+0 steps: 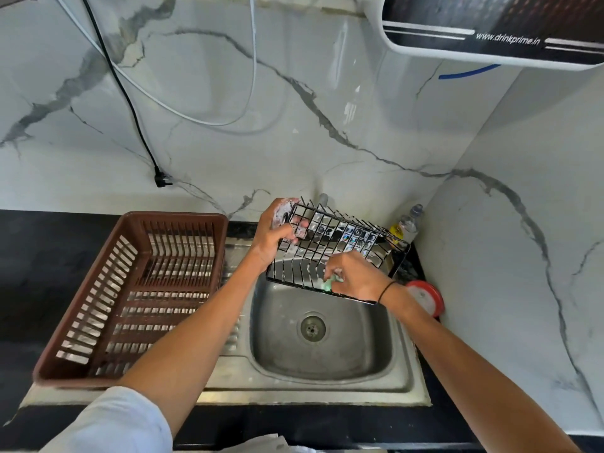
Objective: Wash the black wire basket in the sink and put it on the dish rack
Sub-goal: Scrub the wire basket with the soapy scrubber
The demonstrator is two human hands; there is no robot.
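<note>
The black wire basket [346, 238] hangs tilted above the steel sink [322, 351], with soap film shining in several of its meshes. My left hand [277, 232], foamy, grips its upper left corner. My right hand [354, 277] pinches a green scrub sponge [328, 284] and presses it against the basket's lower edge. The brown plastic dish rack [137, 289] stands on the sink's drainboard to the left, holding nothing that I can see.
A tap [323, 200] sits behind the basket. A dish soap bottle [407, 223] stands in the back right corner, a red-rimmed round tub [426, 297] beside the sink's right edge. A black plug [160, 178] dangles on the marble wall. A water purifier [490, 27] hangs top right.
</note>
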